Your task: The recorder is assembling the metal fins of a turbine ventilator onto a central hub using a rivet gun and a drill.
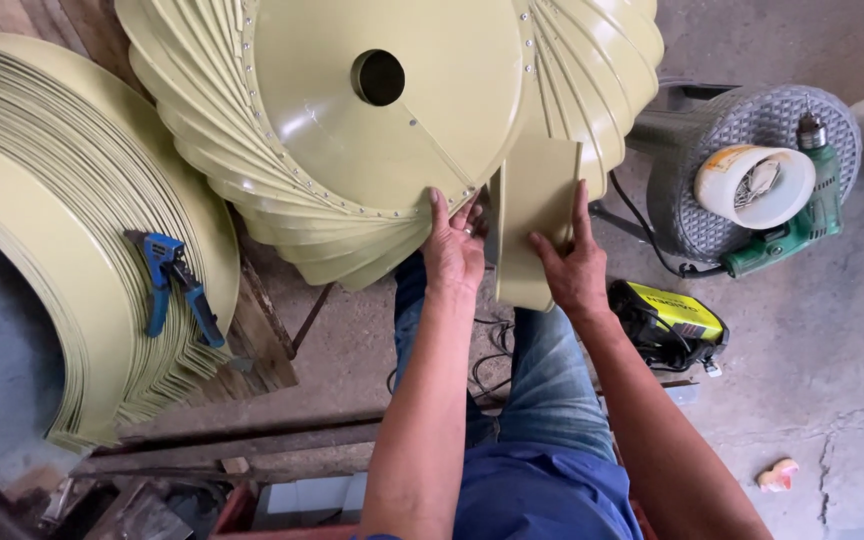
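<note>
Holding a pale green curved metal blade (532,225) upright, long axis pointing away from the body, the right hand (574,270) grips its edge. Just left, the left hand (454,250) presses fingers on the vaned turbine dome (382,120). Far right, a white tub (755,185) holds unclear contents. Dome top is cut off.

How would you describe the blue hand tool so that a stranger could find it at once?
Look at the big curved stack of pale green metal blades on the left of the view. The blue-handled plier-like hand tool lies on top of that stack, apart from both hands. It is the only blue thing among the pale green metal.
</note>
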